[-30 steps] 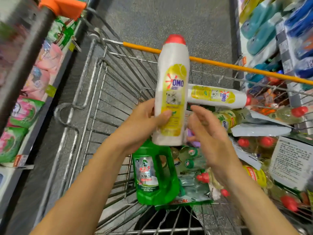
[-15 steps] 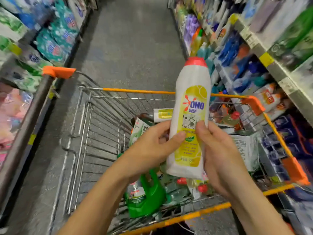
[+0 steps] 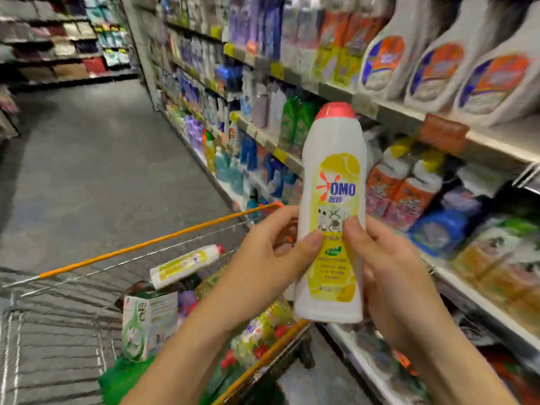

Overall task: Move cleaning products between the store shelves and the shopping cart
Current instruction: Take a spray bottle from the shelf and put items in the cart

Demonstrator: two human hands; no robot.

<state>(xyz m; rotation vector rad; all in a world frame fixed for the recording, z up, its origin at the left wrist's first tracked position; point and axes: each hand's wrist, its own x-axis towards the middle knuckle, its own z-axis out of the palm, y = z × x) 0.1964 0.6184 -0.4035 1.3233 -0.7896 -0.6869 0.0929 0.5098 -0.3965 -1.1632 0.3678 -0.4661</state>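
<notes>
Above the near right corner of the wire shopping cart (image 3: 157, 241), the left hand (image 3: 271, 258) and the right hand (image 3: 388, 273) both gripped the lower half of a tall white plastic bottle (image 3: 333, 200) with a yellow OMO label. Both thumbs pressed on the label and the fingers curled round behind. The bottle stood upright in the air, between the cart and the store shelves (image 3: 336, 92), touching neither.

It looked like stiff moulded plastic. The skin was smooth and probably a little slick, and if full it was likely fairly heavy, with the weight low. The broad lower body seemed the safest hold, and the round red cap (image 3: 335, 111) a poor one.

In the cart lay a matching bottle (image 3: 184, 264) on its side, a green-and-white carton (image 3: 149, 323) and a heap of other packs too blurred to name. On the person's right, the shelves ran packed with bottles and pouches, showing few gaps. A grey floor (image 3: 87, 171) stretched down the aisle beyond.
</notes>
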